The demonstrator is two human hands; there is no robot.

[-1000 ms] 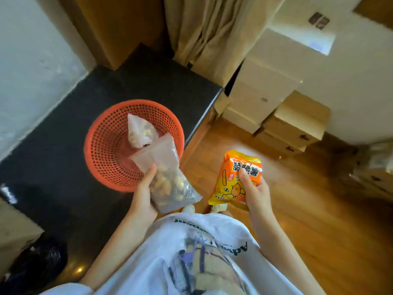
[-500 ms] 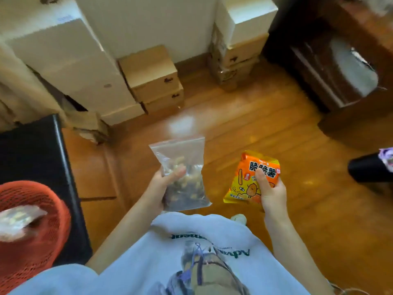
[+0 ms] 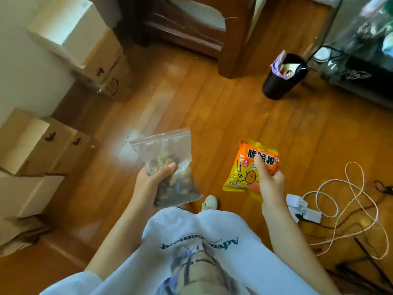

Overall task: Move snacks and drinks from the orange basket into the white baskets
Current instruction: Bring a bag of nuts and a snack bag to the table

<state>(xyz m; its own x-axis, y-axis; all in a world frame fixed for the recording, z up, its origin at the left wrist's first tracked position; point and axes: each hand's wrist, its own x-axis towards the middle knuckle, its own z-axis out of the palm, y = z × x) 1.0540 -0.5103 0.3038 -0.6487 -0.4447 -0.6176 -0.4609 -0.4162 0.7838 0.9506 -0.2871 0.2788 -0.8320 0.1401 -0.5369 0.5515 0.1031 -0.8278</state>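
While no white basket is in view, left hand [image 3: 151, 181] clamps clear zip bag of nuts [image 3: 170, 167], right hand [image 3: 270, 181] pinches orange crinkly snack packet [image 3: 253, 167] over wooden floor [image 3: 212, 111]: the carrier should keep both level until baskets appear.

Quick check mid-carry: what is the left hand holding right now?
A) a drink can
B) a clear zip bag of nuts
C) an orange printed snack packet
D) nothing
B: the left hand grips a clear zip bag of nuts from its side, while the orange printed snack packet is in the right hand.
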